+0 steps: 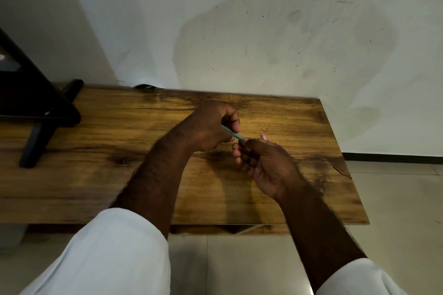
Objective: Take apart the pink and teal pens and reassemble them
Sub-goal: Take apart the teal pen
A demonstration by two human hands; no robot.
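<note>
My left hand (211, 127) is closed around a teal pen (233, 133), which slants down to the right out of my fist above the wooden table (96, 175). My right hand (263, 163) is cupped palm-up just right of the teal pen's lower end, its fingertips touching or almost touching that end. A small pale pink piece (264, 137) peeks out above the right hand's fingers; most of it is hidden. A tiny reddish bit (266, 129) lies on the wood just behind the hands.
A black stand (40, 112) with angled legs occupies the table's left end. A stained white wall rises right behind the table. The table's right edge (345, 163) drops to a tiled floor. White sleeves cover both forearms near the camera.
</note>
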